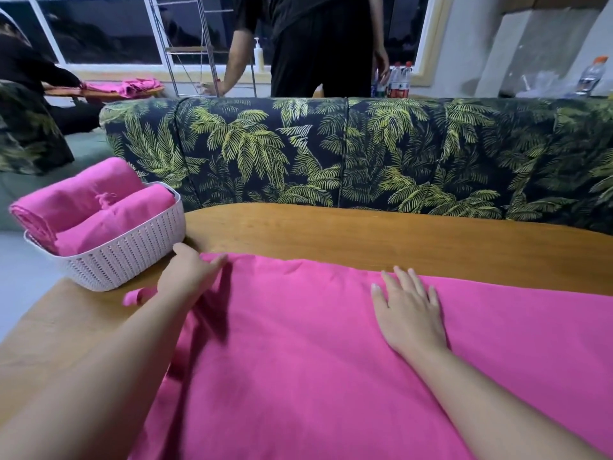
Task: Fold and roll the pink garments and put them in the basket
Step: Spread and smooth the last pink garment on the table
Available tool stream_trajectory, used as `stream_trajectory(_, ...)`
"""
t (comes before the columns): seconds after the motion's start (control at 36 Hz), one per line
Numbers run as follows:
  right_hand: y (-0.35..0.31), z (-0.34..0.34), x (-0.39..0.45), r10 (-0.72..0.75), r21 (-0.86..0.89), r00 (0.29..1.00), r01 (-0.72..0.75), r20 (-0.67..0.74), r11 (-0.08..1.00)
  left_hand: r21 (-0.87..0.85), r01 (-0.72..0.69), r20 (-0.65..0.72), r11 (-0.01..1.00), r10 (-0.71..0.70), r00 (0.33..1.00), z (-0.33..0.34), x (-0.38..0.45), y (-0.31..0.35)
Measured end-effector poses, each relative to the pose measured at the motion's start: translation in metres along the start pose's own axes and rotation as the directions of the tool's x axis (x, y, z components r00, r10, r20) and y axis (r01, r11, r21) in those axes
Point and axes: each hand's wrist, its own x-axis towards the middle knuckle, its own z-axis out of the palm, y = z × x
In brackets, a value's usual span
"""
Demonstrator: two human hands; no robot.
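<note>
A large pink garment (pixel 298 353) lies spread flat over the wooden table (pixel 365 234). My left hand (pixel 187 277) rests at the garment's far left corner, fingers stretched along its edge. My right hand (pixel 409 313) lies flat on the cloth, fingers straight and spread, near its far edge. A white woven basket (pixel 129 257) stands at the table's left corner and holds two rolled pink garments (pixel 99 207).
A sofa back with a palm-leaf print (pixel 365 154) runs along the far side of the table. A person in black (pixel 318 44) stands behind it. Another person at far left handles pink cloth (pixel 132 86) on a second table. Bottles (pixel 398 81) stand at the back.
</note>
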Motion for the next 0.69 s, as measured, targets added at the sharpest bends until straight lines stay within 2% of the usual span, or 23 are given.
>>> stream_trajectory(0.14,-0.001,0.001,0.000,0.011,0.005,1.000,-0.011,0.012,1.000,-0.162,-0.012,0.039,0.987,0.019,0.999,-0.001,0.014,0.006)
stream_trajectory(0.28,-0.001,0.001,0.000,-0.010,0.013,1.000,0.010,0.018,1.000,-0.193,-0.105,0.058,0.976,0.118,0.991,0.004,0.024,0.006)
stream_trajectory(0.36,-0.001,0.001,0.000,-0.015,0.015,1.000,0.015,0.022,1.000,-0.237,-0.174,-0.009,0.956,0.177,0.984,0.007,0.024,0.000)
stream_trajectory(0.44,-0.001,0.001,0.000,-0.015,0.022,1.000,0.015,0.018,1.000,-0.179,-0.271,-0.109,0.946,0.255,0.961,0.010,0.020,-0.006)
stream_trajectory(0.53,-0.001,0.000,0.000,-0.014,0.028,1.000,0.014,0.005,1.000,-0.077,-0.359,-0.151,0.930,0.345,0.926,0.017,0.020,-0.009)
stream_trajectory(0.69,0.003,0.002,0.000,-0.049,0.071,0.998,0.052,-0.046,0.996,0.056,-0.360,-0.170,0.931,0.364,0.916,0.015,0.024,-0.014)
